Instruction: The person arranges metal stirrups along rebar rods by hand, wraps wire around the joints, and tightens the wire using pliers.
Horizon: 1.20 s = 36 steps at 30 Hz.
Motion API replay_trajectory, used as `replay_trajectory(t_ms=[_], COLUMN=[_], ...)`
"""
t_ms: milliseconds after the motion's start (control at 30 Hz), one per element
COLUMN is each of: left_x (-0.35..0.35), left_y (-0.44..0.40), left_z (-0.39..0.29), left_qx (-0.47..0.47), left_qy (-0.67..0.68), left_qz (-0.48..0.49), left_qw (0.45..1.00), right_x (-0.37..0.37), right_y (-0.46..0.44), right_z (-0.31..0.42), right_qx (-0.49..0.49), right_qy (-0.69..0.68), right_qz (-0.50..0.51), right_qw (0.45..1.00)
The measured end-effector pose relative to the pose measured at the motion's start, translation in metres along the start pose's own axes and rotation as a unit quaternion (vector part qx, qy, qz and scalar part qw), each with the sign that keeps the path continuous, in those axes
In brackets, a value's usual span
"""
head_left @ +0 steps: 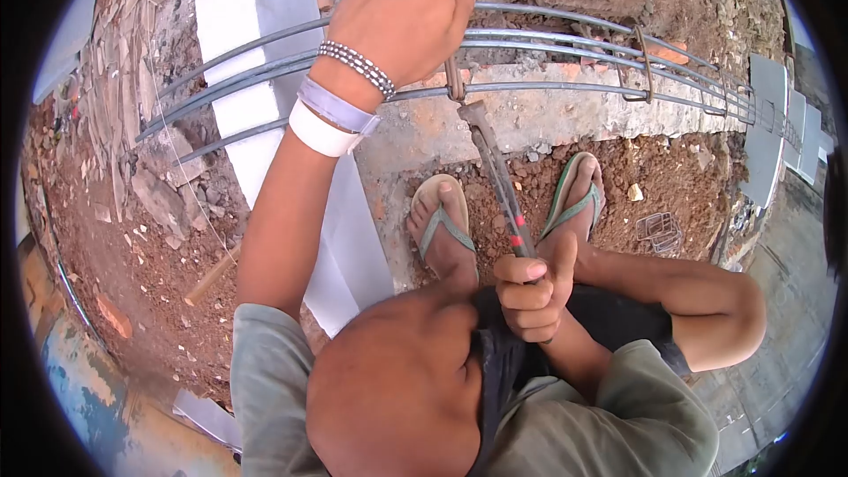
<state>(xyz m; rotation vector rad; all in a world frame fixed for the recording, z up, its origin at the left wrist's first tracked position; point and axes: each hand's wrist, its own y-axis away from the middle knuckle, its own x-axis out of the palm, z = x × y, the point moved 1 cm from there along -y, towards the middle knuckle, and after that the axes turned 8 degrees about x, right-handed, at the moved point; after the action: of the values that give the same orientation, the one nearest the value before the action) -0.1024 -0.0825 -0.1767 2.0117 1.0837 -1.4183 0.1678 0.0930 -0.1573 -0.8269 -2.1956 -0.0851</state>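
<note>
My left hand (397,22) is closed over the long steel rebars (548,40), its fingers hidden beneath it. A bracelet and a pale wristband circle that wrist. Just below the hand, a rusty square stirrup (455,79) hangs around the bars. In my right hand (534,291) are long-handled steel pincers (499,172) with red marks on the handles. Their head points up and lies close to the stirrup and the lowest bar; whether it touches them I cannot tell. More stirrups (649,66) encircle the bars further right.
A white-faced block (340,247) lies under the bars on the left. Behind my sandalled feet (442,221) runs a rough masonry ledge (565,115). Loose wire stirrups (659,233) rest on the soil at right. A wooden handle (212,276) lies among rubble at left.
</note>
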Motion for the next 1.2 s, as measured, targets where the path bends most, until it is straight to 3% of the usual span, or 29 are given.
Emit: replay_trajectory(t_ms=[67,100,133,167,200,233,267,300,333,433,533,600,667,767,800,833,867,933,1000,1067,1100,1200], left_x=[-0.001,-0.003,-0.003,-0.002,-0.001,0.0,0.0,-0.001,-0.001,-0.002,0.002,0.003,0.002,0.0,0.001,0.001,0.001,-0.001,-0.002,0.001,0.0,-0.002], left_y=[-0.001,-0.002,-0.003,-0.004,-0.004,-0.003,0.0,-0.001,-0.003,-0.001,-0.001,0.0,-0.002,-0.001,-0.001,-0.001,0.0,-0.002,-0.009,0.005,0.004,0.003], left_z=[0.0,0.0,-0.001,-0.001,0.001,0.0,-0.003,-0.003,0.0,0.0,0.001,0.002,0.003,0.001,0.002,0.002,0.002,0.001,0.004,-0.002,-0.002,-0.006], left_qx=[-0.001,-0.003,-0.003,-0.007,-0.008,-0.006,-0.001,0.001,-0.007,-0.009,-0.007,-0.003,-0.001,-0.009,-0.009,-0.007,-0.009,-0.003,-0.009,-0.019,-0.021,-0.032], left_qy=[-0.003,-0.007,-0.01,-0.004,0.002,0.009,-0.001,-0.015,-0.029,-0.008,-0.013,-0.015,-0.016,-0.013,-0.012,-0.01,-0.009,-0.004,-0.017,-0.012,-0.015,-0.003], left_qz=[0.011,0.022,0.034,0.031,0.03,0.033,0.037,0.029,0.018,0.027,0.002,0.0,0.004,0.015,0.012,0.012,0.014,0.015,0.007,0.03,0.026,-0.037], left_qw=[1.0,1.0,0.999,0.999,1.0,0.999,0.999,0.999,0.999,1.0,1.0,1.0,1.0,1.0,1.0,1.0,1.0,1.0,1.0,0.999,0.999,0.999], right_x=[0.029,0.044,0.041,0.04,0.031,0.023,0.022,0.022,0.024,0.045,0.056,0.05,0.041,0.051,0.048,0.045,0.042,0.023,0.036,0.041,0.04,0.037], right_y=[0.01,0.008,0.001,-0.005,-0.001,0.003,0.009,0.011,0.006,-0.002,0.01,0.008,0.011,-0.005,-0.004,-0.004,-0.003,0.01,0.01,0.034,0.044,0.052], right_z=[0.003,0.003,0.007,0.011,0.024,0.037,0.052,0.05,0.051,0.019,0.025,0.022,0.017,0.013,0.017,0.022,0.026,0.044,0.05,0.051,0.057,0.054], right_qx=[0.001,0.001,-0.055,-0.044,-0.071,-0.086,-0.107,-0.117,-0.128,-0.097,-0.058,-0.065,-0.071,-0.075,-0.107,-0.111,-0.117,-0.232,-0.28,-0.256,-0.253,-0.187], right_qy=[0.017,0.143,0.409,0.604,0.739,0.793,0.795,0.802,0.805,0.784,0.645,0.483,0.249,0.37,0.532,0.688,0.753,0.802,0.767,0.754,0.738,0.74], right_qz=[-0.14,-0.258,-0.384,-0.536,-0.557,-0.593,-0.595,-0.584,-0.575,-0.576,-0.495,-0.422,-0.325,-0.454,-0.482,-0.537,-0.591,-0.55,-0.575,-0.603,-0.612,-0.626], right_qw=[0.99,0.955,0.826,0.588,0.372,0.111,0.052,0.04,0.072,0.21,0.579,0.764,0.909,0.807,0.688,0.476,0.265,-0.034,0.037,0.056,0.128,0.162])
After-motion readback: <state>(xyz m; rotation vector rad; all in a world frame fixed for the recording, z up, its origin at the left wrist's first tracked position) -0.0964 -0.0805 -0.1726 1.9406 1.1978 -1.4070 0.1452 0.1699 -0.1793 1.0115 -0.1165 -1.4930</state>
